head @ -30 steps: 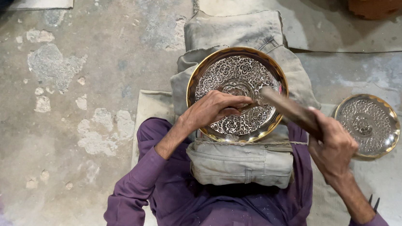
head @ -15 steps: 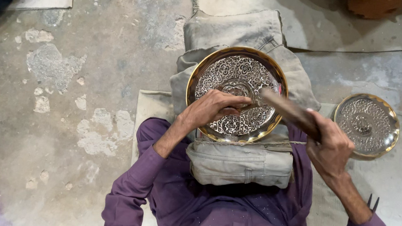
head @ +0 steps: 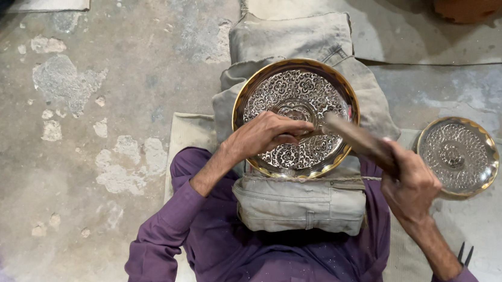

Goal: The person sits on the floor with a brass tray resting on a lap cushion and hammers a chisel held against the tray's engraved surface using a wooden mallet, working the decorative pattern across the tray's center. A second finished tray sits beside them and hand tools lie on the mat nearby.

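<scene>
**Engraving a brass plate on the workshop floor**

Rough concrete floor (head: pixel 81 144) is lying all around the seated person in purple sleeves. On a grey cloth cushion (head: pixel 300 203) across the lap, a round ornamented plate (head: pixel 295 117) with a golden rim is resting. The left hand (head: pixel 266 137) is closing around a thin chisel (head: pixel 307 134) — its tip is touching the plate near the centre. The right hand (head: pixel 410 185) is gripping a wooden hammer (head: pixel 357 138), and compared with half a second ago the hammer head is lying lower, closer to the chisel. A smaller plate (head: pixel 458 156) is staying on the right — unchanged.
</scene>
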